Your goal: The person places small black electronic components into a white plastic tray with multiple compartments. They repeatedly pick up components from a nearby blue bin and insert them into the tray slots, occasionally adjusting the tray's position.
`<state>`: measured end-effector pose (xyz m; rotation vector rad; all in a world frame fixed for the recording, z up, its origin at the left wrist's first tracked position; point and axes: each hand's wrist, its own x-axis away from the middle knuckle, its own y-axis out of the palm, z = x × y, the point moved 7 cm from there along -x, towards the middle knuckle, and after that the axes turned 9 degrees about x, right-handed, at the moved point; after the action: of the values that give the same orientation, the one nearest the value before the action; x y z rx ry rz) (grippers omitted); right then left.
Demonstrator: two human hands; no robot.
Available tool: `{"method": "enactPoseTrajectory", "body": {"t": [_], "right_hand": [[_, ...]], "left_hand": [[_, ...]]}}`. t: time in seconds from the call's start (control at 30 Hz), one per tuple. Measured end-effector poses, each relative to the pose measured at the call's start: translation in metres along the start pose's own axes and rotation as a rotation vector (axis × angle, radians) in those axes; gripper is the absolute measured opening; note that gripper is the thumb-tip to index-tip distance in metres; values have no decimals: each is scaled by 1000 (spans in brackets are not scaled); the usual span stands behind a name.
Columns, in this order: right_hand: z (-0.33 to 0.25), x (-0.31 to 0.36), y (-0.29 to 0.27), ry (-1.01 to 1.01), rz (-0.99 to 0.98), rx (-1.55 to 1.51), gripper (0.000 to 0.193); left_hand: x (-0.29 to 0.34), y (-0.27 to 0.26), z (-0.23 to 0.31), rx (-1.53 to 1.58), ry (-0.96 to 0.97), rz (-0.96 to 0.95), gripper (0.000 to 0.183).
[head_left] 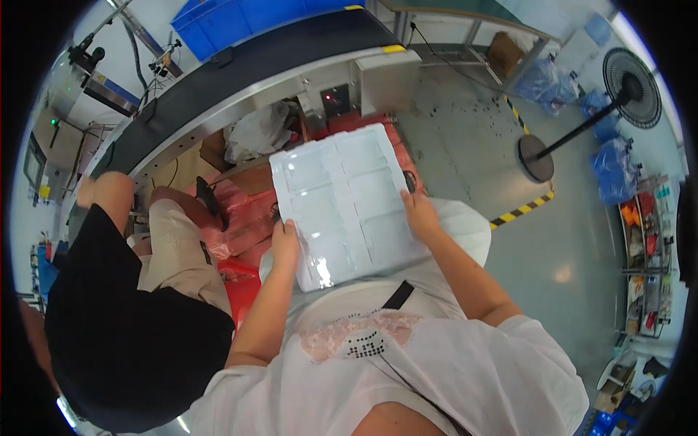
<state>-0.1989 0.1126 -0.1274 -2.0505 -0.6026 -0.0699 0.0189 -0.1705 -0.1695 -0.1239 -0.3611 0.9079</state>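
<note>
A white plastic tray (349, 196) with shallow rectangular compartments lies in front of my body, above my lap. My left hand (286, 241) grips its left edge, thumb on top and the other fingers hidden beneath. On the opposite edge my right hand (420, 212) holds the tray in the same way, its fingers mostly out of sight. Light glints off the tray's near left corner. Whether it is one tray or a stack, I cannot tell.
A curved black conveyor belt (276, 49) runs ahead, with a blue crate (225, 25) beyond it. Under it sit a clear plastic bag (259, 131) and red sheeting (243, 225). A person in black (138, 320) sits close on my left. A standing fan (536, 156) is at right.
</note>
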Motion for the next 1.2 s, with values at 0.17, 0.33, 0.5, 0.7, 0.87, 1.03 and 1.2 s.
{"method": "enactPoseTrajectory", "body": {"t": [0.17,0.33,0.5,0.7,0.87,1.03,1.2], "right_hand": [[-25,-4,-22,-279,142,-53,36],[-194,-8,-150,-625,585,-104,27],[-370,-80,-157,-1047,810,70,22],[-419,-184,-123,-445,657,551,35],[-380,-221,-137,-299,698,321,34],[-354,-154,-145,-666,327,-328,29],[-281,-69,-137,-677,-21,-348,25]], "left_hand": [[8,-21,38,67,134,30,40],[-21,-76,234,-36,689,301,31],[-150,-130,341,-524,1194,808,45],[-251,-129,341,-1022,316,866,57],[-236,-96,336,-857,473,708,36],[-252,-99,328,-694,386,645,35],[-225,-81,339,-299,717,549,31]]}}
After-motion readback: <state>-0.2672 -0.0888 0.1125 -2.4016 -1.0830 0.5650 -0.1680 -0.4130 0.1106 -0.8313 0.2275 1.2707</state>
